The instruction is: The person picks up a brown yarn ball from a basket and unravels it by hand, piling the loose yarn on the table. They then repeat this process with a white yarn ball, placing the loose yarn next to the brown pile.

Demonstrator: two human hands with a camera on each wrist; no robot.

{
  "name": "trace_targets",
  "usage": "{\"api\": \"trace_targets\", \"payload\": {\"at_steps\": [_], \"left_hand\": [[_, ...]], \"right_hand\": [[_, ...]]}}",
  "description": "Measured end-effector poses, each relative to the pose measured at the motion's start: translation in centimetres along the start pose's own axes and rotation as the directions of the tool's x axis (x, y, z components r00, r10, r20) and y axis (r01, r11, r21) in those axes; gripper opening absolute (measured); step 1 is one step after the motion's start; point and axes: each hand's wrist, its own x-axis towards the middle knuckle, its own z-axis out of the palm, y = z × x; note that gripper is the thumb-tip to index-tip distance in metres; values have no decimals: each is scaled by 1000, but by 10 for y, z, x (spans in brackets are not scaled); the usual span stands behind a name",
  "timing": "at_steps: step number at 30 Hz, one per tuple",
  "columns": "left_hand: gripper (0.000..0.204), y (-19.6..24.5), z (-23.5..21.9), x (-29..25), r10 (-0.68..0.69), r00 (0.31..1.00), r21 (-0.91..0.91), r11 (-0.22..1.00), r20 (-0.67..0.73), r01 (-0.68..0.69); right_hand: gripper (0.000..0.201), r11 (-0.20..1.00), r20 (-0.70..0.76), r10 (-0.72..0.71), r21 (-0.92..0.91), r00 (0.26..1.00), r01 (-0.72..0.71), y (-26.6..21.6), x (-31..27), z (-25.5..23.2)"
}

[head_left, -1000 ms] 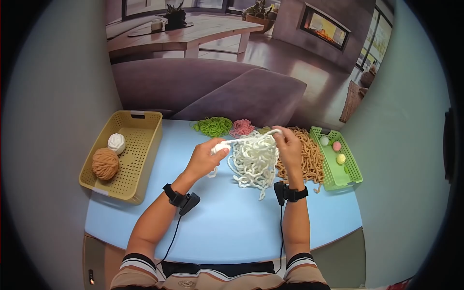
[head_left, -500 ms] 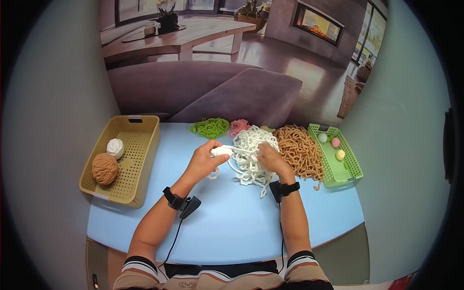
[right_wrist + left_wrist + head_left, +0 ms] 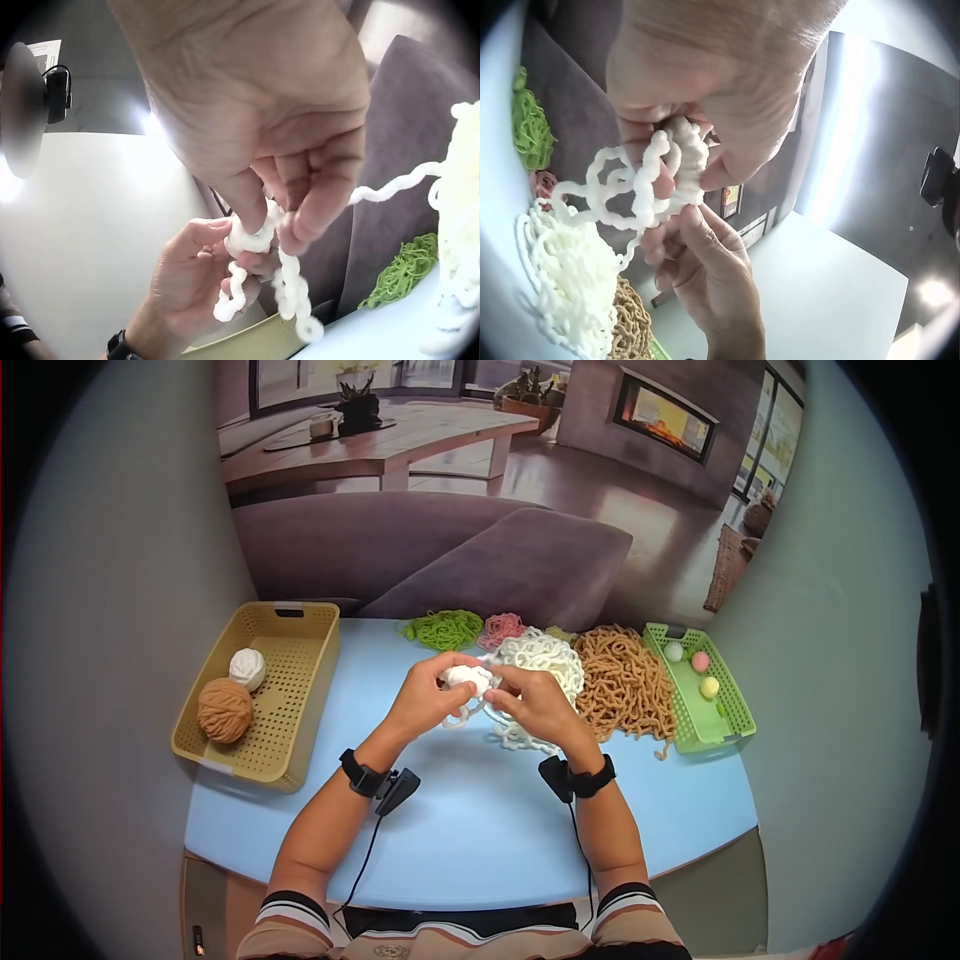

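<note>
My left hand (image 3: 420, 700) grips a small wound ball of thick white yarn (image 3: 466, 676) between thumb and fingers, over the middle of the table. Against its right side, my right hand (image 3: 540, 702) pinches the white yarn strand (image 3: 277, 217). Loose white loops (image 3: 619, 187) dangle from the ball in the left wrist view. From the right hand, the strand runs to a tangled white yarn heap (image 3: 545, 655) lying behind that hand, which partly hides it.
A brown yarn heap (image 3: 625, 685) lies right of the white one, with green yarn (image 3: 443, 630) and pink yarn (image 3: 502, 628) at the back. The yellow basket (image 3: 318, 690) at left has a brown ball and a white ball; the green basket (image 3: 735, 705) at right has several small balls.
My right hand came down from above the white heap, then moved left to the ball, bringing the strand along. My left hand stayed nearly in place, holding the ball.
</note>
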Motion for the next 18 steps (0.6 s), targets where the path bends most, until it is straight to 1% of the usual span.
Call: {"api": "trace_targets", "payload": {"at_steps": [1,2,5,6,9,10,12,13,14,15,16,18], "left_hand": [[35,3,-1,-1,0,1000,-24,1000,-8,0],[35,6,-2,-2,-1,1000,-47,999,-14,1],[35,7,-2,-1,-1,1000,-78,997,-27,-1],[35,6,-2,0,-1,1000,-82,997,-30,-2],[36,2,2,0,-39,999,-71,997,34,42],[34,3,3,0,-22,999,-86,996,24,24],[32,3,5,0,11,1000,-113,994,2,-11],[31,2,3,0,27,999,-158,987,-32,-32],[30,1,-1,2,41,997,-203,978,-68,-54],[30,0,-3,3,54,993,-246,966,-104,-78],[28,2,-2,4,43,981,-325,940,-187,-103],[27,8,-5,3,-13,969,-374,924,-245,-82]], "right_hand": [[20,997,48,53,55,997,-55,3,1,-2],[19,994,-1,53,91,999,-53,5,2,-4],[17,998,-141,49,57,989,-41,24,3,-19],[18,997,-194,76,36,978,-70,30,4,-22],[19,990,-337,-45,-140,940,-2,36,7,-19],[22,994,-345,-64,-104,936,30,36,8,-17],[22,994,-298,52,108,953,-20,33,8,-14],[21,976,-266,104,211,958,-48,30,7,-14],[20,915,-210,163,397,964,-69,22,6,-18],[19,819,-144,211,566,967,-94,10,4,-25],[18,691,-71,245,712,967,-123,1,2,-30],[17,659,43,173,737,984,-148,-6,-3,-39]]}}
